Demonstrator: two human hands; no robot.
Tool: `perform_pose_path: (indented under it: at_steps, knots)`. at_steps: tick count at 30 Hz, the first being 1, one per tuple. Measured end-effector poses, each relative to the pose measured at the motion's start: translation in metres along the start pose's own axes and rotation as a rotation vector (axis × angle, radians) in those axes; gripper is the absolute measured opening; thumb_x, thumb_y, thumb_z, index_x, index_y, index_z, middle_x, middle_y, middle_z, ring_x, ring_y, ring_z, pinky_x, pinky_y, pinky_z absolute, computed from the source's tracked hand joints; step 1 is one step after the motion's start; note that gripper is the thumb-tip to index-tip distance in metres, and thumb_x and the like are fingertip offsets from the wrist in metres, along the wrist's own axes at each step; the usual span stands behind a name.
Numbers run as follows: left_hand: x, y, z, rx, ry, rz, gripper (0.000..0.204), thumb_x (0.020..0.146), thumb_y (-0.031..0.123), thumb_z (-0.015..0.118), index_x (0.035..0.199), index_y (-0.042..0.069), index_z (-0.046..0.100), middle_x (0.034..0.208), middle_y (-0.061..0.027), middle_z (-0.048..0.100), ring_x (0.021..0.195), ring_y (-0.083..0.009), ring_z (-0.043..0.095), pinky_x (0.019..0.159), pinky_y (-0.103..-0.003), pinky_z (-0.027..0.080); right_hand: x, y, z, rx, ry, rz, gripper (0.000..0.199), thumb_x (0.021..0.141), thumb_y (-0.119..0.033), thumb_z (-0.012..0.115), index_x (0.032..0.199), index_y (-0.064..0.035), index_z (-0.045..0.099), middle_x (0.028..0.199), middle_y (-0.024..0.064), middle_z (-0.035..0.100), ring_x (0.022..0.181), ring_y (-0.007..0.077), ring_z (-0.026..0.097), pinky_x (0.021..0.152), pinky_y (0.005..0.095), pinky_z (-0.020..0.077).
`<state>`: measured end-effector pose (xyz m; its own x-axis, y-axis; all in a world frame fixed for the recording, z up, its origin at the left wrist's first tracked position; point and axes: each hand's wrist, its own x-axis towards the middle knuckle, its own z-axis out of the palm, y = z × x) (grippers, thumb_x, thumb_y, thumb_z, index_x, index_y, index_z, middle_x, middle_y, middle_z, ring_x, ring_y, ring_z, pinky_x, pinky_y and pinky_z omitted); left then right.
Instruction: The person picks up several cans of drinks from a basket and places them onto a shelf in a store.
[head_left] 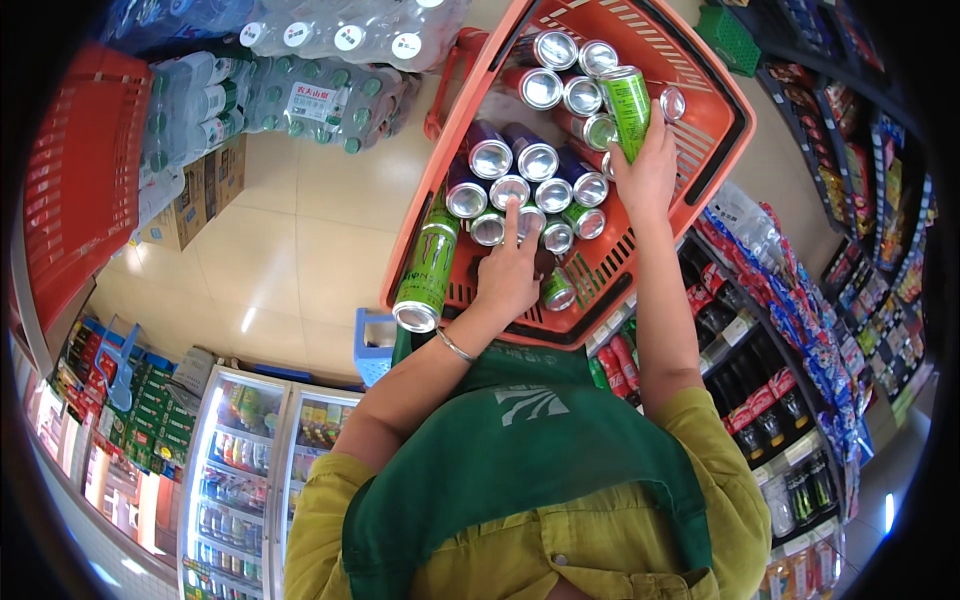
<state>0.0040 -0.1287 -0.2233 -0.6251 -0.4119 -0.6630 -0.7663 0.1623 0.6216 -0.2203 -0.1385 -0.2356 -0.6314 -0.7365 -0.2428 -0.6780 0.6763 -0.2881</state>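
Observation:
My right hand (647, 168) grips a slim green can (627, 108) above the right part of an orange-red shopping basket (735, 150). Its fingers wrap round the can's side. My left hand (508, 268) is low over the basket, index and middle fingers stretched out onto the cans there. Several cans (490, 160) stand in the basket with silver ends showing; some have purple sides, others green or red. A tall green can (427, 265) leans at the basket's left wall, beside my left wrist. What lies under my left palm is partly hidden.
Shrink-wrapped packs of clear bottles (320, 100) and a cardboard box (205, 190) sit at the upper left. A red basket (80, 170) stands far left. A glass-door drinks fridge (235, 480) is lower left. Shelves of dark bottles (770, 415) line the right.

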Motion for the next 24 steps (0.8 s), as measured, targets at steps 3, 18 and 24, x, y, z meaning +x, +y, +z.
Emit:
perform_pose_path:
  at_steps: [3,18,24]
  knots:
    - [-0.004,-0.003,0.003,-0.145,0.093,0.02,0.056,0.065,0.007,0.073,0.118,0.009,0.053,0.146,-0.0153,0.021,0.097,-0.036,0.058,0.075,-0.042,0.052,-0.009,0.01,0.001,0.148,0.031,-0.078,0.077,0.069,-0.017,0.071,0.135,-0.0015,0.034,0.119,0.0238,0.05,0.109,0.0366,0.052,0.091,0.0402,0.0429]
    - [-0.028,0.005,-0.015,0.05,0.254,0.147,0.073,0.061,0.013,0.077,0.125,0.008,0.043,0.127,-0.0153,0.045,0.126,-0.0343,0.032,0.107,-0.051,0.019,-0.145,-0.015,0.017,1.545,-0.58,0.685,0.058,0.086,-0.02,0.062,0.134,0.0009,0.036,0.117,0.011,0.054,0.101,0.0154,0.055,0.085,0.0278,0.0448]
    - [-0.041,0.004,-0.013,-0.05,0.068,0.153,0.107,0.059,0.024,0.08,0.141,0.001,0.015,0.14,-0.0193,0.032,0.135,-0.0395,0.019,0.11,-0.055,0.005,-0.163,-0.021,0.017,1.472,-0.57,0.586,0.07,0.081,-0.018,0.066,0.138,0.0002,0.029,0.126,0.0117,0.047,0.114,0.0192,0.047,0.094,0.0304,0.0395]
